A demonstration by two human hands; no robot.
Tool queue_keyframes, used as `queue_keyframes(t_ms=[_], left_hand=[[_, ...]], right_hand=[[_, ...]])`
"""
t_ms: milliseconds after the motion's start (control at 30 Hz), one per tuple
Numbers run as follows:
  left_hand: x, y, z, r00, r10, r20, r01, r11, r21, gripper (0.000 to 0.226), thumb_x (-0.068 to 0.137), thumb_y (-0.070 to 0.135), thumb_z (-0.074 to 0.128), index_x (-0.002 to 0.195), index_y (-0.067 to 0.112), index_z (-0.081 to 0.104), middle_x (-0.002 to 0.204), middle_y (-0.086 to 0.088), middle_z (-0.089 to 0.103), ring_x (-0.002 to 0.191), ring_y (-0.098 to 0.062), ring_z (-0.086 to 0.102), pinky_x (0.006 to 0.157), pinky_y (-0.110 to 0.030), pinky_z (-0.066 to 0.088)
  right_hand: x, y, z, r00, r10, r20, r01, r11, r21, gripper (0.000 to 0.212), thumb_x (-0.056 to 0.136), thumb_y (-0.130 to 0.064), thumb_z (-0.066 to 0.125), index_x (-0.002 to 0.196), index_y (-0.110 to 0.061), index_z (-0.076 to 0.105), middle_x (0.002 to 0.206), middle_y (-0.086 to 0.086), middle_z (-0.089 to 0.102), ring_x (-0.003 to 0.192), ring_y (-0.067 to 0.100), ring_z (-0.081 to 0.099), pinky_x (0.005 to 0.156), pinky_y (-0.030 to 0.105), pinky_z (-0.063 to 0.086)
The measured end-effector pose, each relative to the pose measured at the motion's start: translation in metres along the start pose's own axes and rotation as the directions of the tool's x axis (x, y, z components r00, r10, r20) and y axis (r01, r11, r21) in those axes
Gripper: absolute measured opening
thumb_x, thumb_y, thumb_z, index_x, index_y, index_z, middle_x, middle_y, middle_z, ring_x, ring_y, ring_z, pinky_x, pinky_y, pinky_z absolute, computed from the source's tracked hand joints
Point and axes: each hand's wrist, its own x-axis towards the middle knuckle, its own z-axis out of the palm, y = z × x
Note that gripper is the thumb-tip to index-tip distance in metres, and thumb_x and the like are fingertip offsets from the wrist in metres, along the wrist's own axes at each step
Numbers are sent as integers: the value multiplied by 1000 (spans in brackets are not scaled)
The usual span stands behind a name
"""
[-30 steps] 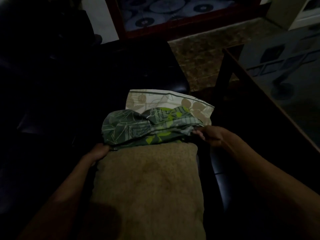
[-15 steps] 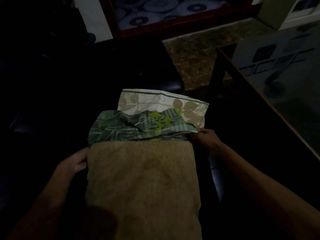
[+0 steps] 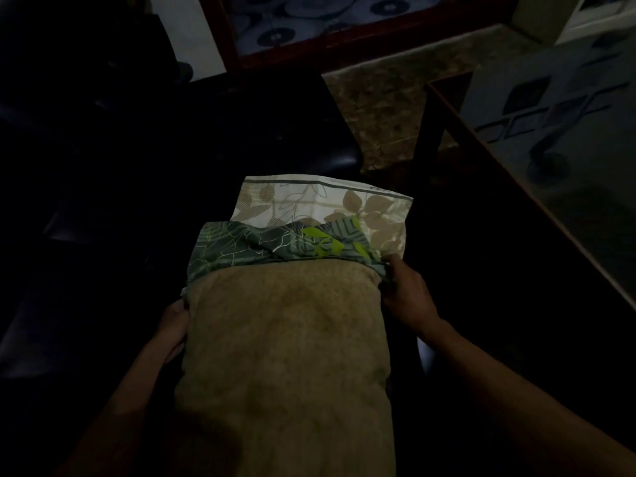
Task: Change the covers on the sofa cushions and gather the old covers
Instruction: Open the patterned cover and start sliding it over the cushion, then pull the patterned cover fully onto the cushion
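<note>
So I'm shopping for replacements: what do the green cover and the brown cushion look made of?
Green cover: thin printed woven cloth, probably cotton or a blend; it bunches into soft matte folds. Brown cushion: coarse, nubby fabric, perhaps terry or chenille; dim light leaves it open.

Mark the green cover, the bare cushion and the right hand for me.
green cover [image 3: 261, 247]: head view, bunched fabric at the cushion's far end.
cushion [image 3: 285, 349]: head view, middle of its bare tan face.
right hand [image 3: 406, 294]: head view, back of the hand.

Just one head-worn cam here, wide-angle, looking forward and steeply down, close over the cushion [image 3: 285, 356], floor [image 3: 385, 108] up top.
</note>
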Motion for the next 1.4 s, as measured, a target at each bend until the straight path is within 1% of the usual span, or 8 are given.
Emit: queue_keyframes(t_ms=[200,467,633,800,933,1133,1233,1400], left_hand=[[-24,12,19,978,23,-210,-42,995,-86,29,106,14,38,107,-5,60,89,-11,55,66,-19,44,56,-25,33],[-42,40,7,964,133,-231,-175,970,-169,46,97,44,39,99,9,69,114,-31,64,96,-36,62,85,-45,49],[-53,29,19,943,152,-297,-197,972,-126,71,95,59,35,118,0,67,121,-24,64,112,-42,59,93,-45,49],[-73,34,33,921,217,-323,-249,967,-61,71,97,57,31,121,0,65,120,-20,64,112,-38,59,97,-50,48],[-84,42,38,901,232,-365,-272,961,-59,57,108,42,33,117,-3,66,112,-18,64,103,-33,59,86,-40,45],[-69,33,38,928,180,-327,-239,959,-151,91,82,76,22,120,7,66,120,-16,64,109,-35,58,99,-52,48],[-61,35,39,943,126,-309,-181,971,-155,92,81,75,23,123,5,65,122,-18,63,110,-36,58,100,-50,48],[-65,43,46,911,169,-376,-208,976,-66,59,104,47,37,111,-3,67,110,-23,67,92,-31,62,71,-34,40]], right_hand=[[-4,-17,-14,981,76,-179,-69,997,40,31,94,-41,48,96,-16,66,87,14,73,82,38,69,68,39,52],[-25,-31,-22,922,-97,-375,93,995,-29,47,101,-46,54,70,-13,68,74,5,62,66,29,64,57,27,39],[-27,-34,-31,945,-102,-311,140,985,103,30,79,-46,65,84,-17,64,76,0,64,73,26,67,65,30,47],[6,-79,-51,985,108,133,-58,941,-333,96,76,-89,51,148,-26,41,129,14,65,119,36,62,96,41,49],[19,-100,-59,982,74,171,29,845,-534,45,97,-51,55,126,-17,63,126,16,65,113,36,64,91,39,50],[-17,-88,-59,954,-260,-147,298,870,392,18,94,-20,61,105,-21,75,105,-4,72,98,9,66,86,26,50],[-55,-83,-57,961,-275,15,233,841,488,7,87,-35,73,84,-30,70,77,-15,72,70,-3,64,64,26,51],[-31,-111,-66,933,-260,249,305,937,-167,68,79,-86,54,126,-37,57,109,-4,71,96,17,67,74,31,49]])
